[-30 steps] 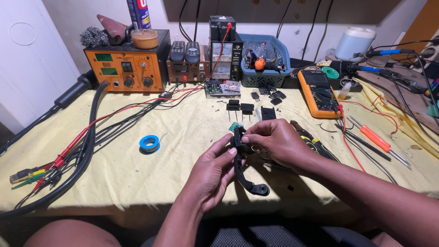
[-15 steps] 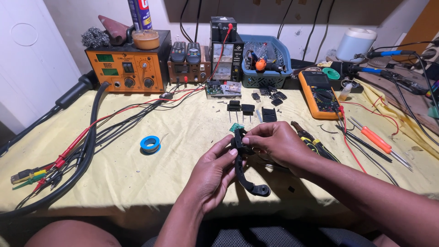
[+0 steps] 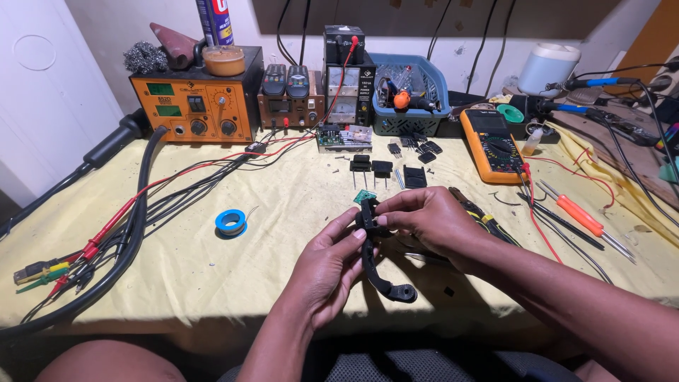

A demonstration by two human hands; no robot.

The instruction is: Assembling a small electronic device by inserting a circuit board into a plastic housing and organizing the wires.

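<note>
Above the yellow table cover, both hands hold a black curved plastic part (image 3: 378, 272) with a round eye at its lower end. My left hand (image 3: 327, 265) grips its middle from the left. My right hand (image 3: 431, 219) pinches its upper end from the right. A small green circuit board (image 3: 363, 197) shows just behind the top of the part; whether it is attached or lying on the table I cannot tell. Black transistors (image 3: 371, 168) with metal legs lie on the table beyond the hands.
An orange soldering station (image 3: 194, 102), a power supply (image 3: 346, 74) and a blue basket (image 3: 410, 95) line the back. An orange multimeter (image 3: 494, 145), screwdrivers (image 3: 583, 223), a blue solder spool (image 3: 230, 222) and a thick bundle of cables (image 3: 127, 226) lie around.
Both hands have kept their grip on the black part, which has shifted only slightly. Nothing else has moved.
</note>
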